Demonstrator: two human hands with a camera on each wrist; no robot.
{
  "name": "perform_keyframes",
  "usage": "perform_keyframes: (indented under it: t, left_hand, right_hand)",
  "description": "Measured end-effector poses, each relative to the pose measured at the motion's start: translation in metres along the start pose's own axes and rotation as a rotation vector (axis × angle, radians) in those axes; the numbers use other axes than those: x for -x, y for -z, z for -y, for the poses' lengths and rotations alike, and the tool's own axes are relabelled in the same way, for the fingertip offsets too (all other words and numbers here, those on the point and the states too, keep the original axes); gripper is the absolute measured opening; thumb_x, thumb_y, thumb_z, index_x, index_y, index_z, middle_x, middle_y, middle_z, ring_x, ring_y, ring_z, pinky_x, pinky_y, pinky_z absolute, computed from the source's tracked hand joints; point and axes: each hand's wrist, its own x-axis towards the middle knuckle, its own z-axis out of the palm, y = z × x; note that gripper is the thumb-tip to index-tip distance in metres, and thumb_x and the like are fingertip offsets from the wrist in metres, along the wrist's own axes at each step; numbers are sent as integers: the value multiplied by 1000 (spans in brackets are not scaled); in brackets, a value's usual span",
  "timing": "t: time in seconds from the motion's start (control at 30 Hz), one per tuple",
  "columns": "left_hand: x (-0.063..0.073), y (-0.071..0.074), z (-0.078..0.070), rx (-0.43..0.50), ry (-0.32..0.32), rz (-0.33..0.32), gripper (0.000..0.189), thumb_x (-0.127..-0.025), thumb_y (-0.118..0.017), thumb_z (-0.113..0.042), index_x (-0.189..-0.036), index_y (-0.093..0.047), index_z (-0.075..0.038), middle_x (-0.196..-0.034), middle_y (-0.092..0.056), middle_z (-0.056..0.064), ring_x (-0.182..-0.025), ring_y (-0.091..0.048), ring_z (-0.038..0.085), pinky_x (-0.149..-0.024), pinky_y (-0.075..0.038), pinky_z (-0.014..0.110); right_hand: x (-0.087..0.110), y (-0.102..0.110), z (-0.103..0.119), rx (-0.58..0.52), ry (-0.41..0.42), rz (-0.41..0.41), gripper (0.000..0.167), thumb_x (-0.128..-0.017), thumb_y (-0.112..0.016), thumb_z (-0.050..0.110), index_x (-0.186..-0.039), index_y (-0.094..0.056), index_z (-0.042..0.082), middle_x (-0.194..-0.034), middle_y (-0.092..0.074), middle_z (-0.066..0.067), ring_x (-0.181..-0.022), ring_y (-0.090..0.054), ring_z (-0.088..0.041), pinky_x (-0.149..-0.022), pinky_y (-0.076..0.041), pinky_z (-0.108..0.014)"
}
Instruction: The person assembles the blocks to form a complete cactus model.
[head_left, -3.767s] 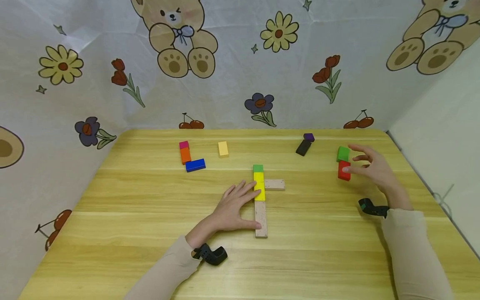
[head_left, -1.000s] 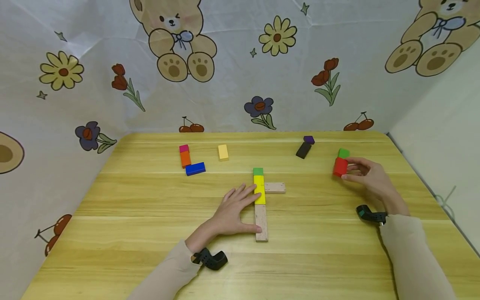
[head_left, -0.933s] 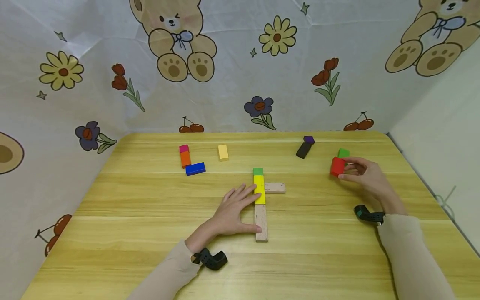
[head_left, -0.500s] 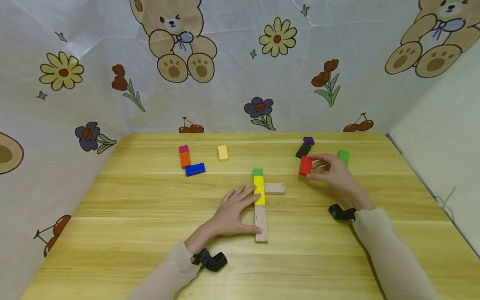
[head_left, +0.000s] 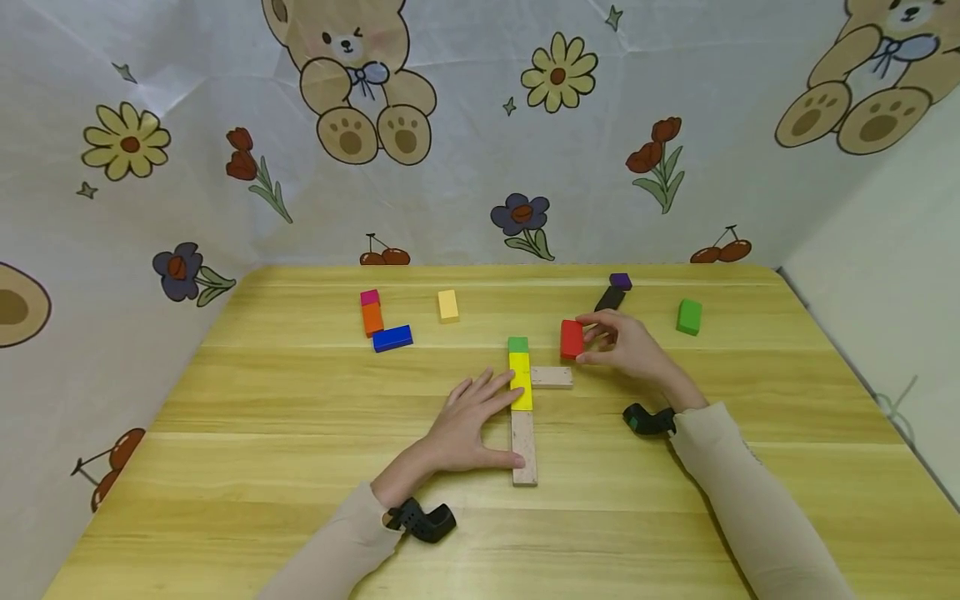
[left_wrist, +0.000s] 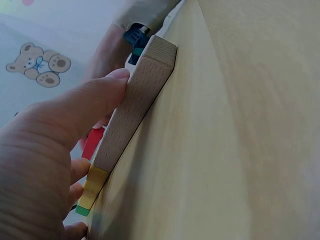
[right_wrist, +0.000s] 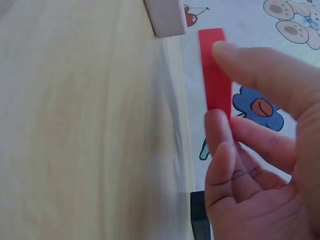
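Observation:
In the head view my left hand (head_left: 465, 429) lies spread over a straight row of blocks, its thumb touching a long plain wooden block (head_left: 524, 437) and its fingers touching a yellow block (head_left: 521, 365). A small green block (head_left: 518, 344) ends that row at the far side. My right hand (head_left: 630, 346) pinches a red block (head_left: 572, 340) between thumb and fingers. The red block is just beyond a short plain wooden block (head_left: 553, 377), which extends rightward from the yellow one. In the right wrist view the red block (right_wrist: 217, 80) appears raised off the table.
Back left lie a magenta block (head_left: 370, 297), an orange block (head_left: 372, 318), a blue block (head_left: 393, 337) and a pale yellow block (head_left: 447, 306). Behind my right hand are a black block (head_left: 611, 297) and a purple block (head_left: 620, 281). A green block (head_left: 689, 317) stands farther right.
My right hand took hold of the red block beside the green one at the right and has carried it left to near the short wooden block. My left hand has stayed in place.

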Motion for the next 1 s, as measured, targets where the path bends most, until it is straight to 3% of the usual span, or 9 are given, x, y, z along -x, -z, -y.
perform_keyframes:
  t: [0.27, 0.63, 1.0]
  left_hand:
    - [-1, 0, -1, -15, 7, 4, 92, -76, -75, -58, -152, -38, -21, -165, -18, -2, -153, -10, 29, -122, -5, 52]
    - [-1, 1, -1, -19, 14, 8, 93, -76, -74, -59, -152, -37, -22, -165, -17, -3, -153, -9, 28, -122, -5, 52]
    - [0, 2, 0, -19, 17, 14, 93, -76, -74, -59, -152, -37, -21, -165, -17, -3, -153, -9, 29, -122, -5, 52]
  right_hand:
    - [0, -4, -6, -10, 23, 42, 62, -79, -83, 14, -133, -56, 0, -107, -65, -16, -89, -59, -24, -74, -49, -21]
    - [0, -7, -2, -2, 49, 66, 63, -80, -81, 12, -134, -54, -5, -108, -64, -17, -97, -61, -29, -79, -52, -32]
    - [-3, -10, -9, 4, 61, 82, 64, -80, -81, 15, -135, -54, -4, -106, -63, -14, -96, -59, -26, -78, -50, -27]
